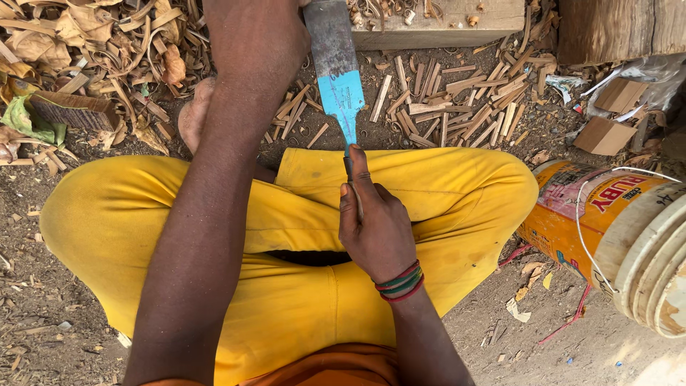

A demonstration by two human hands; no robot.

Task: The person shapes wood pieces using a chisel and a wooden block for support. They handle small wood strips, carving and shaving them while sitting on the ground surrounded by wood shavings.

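I sit cross-legged in yellow trousers on bare ground. My right hand grips the narrow lower end of a long flat metal blade. The blade is grey at its upper part and painted light blue where it tapers toward my hand. It points away from me, up to a pale wooden block. My left hand reaches to the top edge of the view beside the blade's far end. Its fingers are cut off by the frame, so its grip is unclear. Red and green bangles circle my right wrist.
Wood shavings and short split sticks litter the ground ahead. My bare foot shows left of the blade. A yellow-orange bucket lies on its side at right. Cardboard scraps and a dark log are at upper right.
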